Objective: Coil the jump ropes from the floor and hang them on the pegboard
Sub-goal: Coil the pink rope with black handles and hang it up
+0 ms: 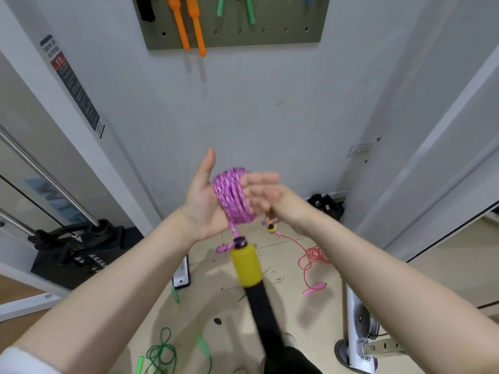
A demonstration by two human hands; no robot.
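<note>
A pink-and-white braided jump rope (pixel 234 197) is wound in many turns around the fingers of my left hand (pixel 205 201), whose palm faces up with the thumb raised. One yellow-and-black handle (pixel 247 268) dangles below the coil. My right hand (pixel 266 195), blurred, rests against the coil's right side and holds the rope's other end, where a small yellow-tipped piece (pixel 270 227) hangs under it. The grey-green pegboard (pixel 270 33) is on the wall above, carrying orange handles (pixel 186 25) and green handles (pixel 249 9).
On the floor lie a red rope with pink handles (pixel 313 263) to the right and a green rope (pixel 162 352) at the lower left. A black weight machine (pixel 78 249) stands left, a white stand (pixel 359 333) right, a black bag (pixel 325 205) in the corner.
</note>
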